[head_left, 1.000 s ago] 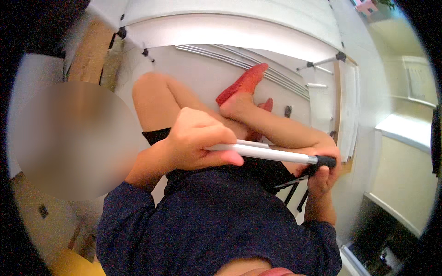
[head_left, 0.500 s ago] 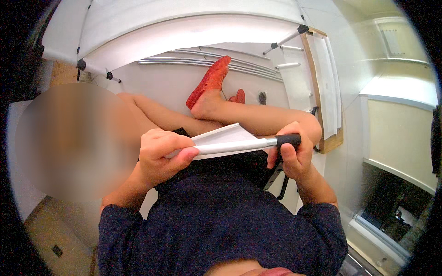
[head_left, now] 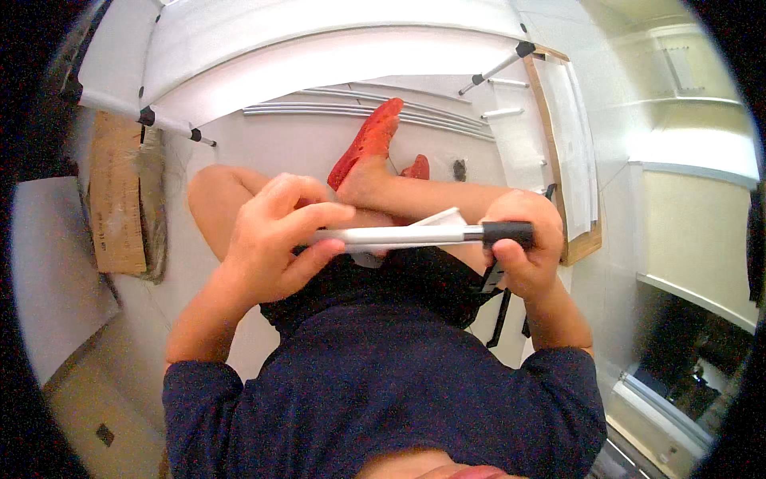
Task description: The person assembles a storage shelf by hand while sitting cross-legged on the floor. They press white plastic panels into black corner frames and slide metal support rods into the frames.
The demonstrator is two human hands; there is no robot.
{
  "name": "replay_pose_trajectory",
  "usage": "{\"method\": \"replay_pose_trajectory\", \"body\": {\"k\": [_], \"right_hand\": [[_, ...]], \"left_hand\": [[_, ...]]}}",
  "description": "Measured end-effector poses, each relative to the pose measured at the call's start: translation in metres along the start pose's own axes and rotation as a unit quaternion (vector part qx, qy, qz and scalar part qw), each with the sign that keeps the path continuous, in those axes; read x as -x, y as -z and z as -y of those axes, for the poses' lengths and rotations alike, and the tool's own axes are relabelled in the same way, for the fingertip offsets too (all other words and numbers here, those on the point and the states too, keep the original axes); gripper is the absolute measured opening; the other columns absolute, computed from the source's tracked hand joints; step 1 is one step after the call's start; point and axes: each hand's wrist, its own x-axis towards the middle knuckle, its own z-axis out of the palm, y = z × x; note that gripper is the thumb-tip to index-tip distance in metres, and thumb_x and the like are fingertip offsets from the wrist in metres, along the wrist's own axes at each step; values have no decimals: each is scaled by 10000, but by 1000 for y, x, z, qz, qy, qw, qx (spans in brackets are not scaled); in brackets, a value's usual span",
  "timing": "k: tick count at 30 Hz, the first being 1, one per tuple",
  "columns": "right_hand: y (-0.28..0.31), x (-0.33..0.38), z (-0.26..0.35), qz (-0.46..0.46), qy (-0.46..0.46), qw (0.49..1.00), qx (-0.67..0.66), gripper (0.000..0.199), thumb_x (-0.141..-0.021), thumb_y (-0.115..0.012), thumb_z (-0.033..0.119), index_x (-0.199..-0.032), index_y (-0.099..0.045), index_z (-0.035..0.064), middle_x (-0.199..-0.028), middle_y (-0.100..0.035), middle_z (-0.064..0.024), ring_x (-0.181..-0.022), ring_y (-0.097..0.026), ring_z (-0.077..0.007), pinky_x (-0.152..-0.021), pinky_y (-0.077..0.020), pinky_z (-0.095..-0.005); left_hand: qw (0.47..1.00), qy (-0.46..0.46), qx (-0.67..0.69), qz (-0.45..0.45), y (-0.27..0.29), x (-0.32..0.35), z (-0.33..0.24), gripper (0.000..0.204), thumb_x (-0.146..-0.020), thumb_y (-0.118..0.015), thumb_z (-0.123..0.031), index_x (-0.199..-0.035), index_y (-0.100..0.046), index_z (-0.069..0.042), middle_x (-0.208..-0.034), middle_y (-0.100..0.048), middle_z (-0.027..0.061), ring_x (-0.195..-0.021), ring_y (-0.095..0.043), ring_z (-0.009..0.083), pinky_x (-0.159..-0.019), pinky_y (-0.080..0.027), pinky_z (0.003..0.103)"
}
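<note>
I see the white fabric-sleeved tube (head_left: 403, 235) crosswise mid-frame, left hand (head_left: 275, 227) pinching it, right hand (head_left: 542, 259) gripping its black plastic connector (head_left: 508, 234).

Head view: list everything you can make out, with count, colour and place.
White rod: 1, white, across the middle
Black connector: 1, black, rod's right end
White flap: 1, white, behind the rod
White-covered frame: 1, white, black-jointed, top
Floor: 1, pale, upper middle
Metal rods: several, silver, on the floor
Small object: 1, dark, floor, upper right of middle
Cardboard: count unclear, brown, left
Wood-edged panel: 1, white, right
Cabinet: 1, cream, far right
Shoes: 2, red, upper middle
Top: 1, navy, lower middle
Shorts: 1 pair, black, below the rod
Legs: 2, bare, middle
Left hand: 1, bare, at the rod's left end
Right hand: 1, bare, gripping the black connector
</note>
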Motion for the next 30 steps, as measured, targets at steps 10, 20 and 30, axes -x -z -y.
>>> {"method": "replay_pose_trajectory", "body": {"k": [10, 20, 30], "right_hand": [[8, 28, 20, 54, -143, 985, -73, 230, -842, -586, 212, -879, -501, 2, -687, -537, -92, -553, -499, -187, -525, -399, -298], [-2, 33, 15, 29, -228, 967, -113, 239, -874, -533, 228, -887, -452, 4, -694, -481, -82, -585, -467, -156, -544, -395, -284], [-8, 24, 9, 37, -239, 965, -105, 220, -878, -524, 211, -878, -448, 5, -668, -478, -71, -574, -467, -137, -537, -397, -277]], "left_hand": [[975, -82, -106, 178, 4, -14, -22, 273, -791, -578, -339, -737, -485, -88, -618, -498, 65, -532, -537, 264, -464, -411, 371], [974, -86, -124, 167, -12, -11, -18, 311, -822, -573, -336, -683, -443, -89, -550, -496, 61, -468, -539, 240, -401, -412, 351], [975, -59, -140, 162, -17, -11, -15, 305, -817, -586, -319, -687, -434, -88, -556, -499, 59, -477, -541, 233, -402, -411, 349]]}}
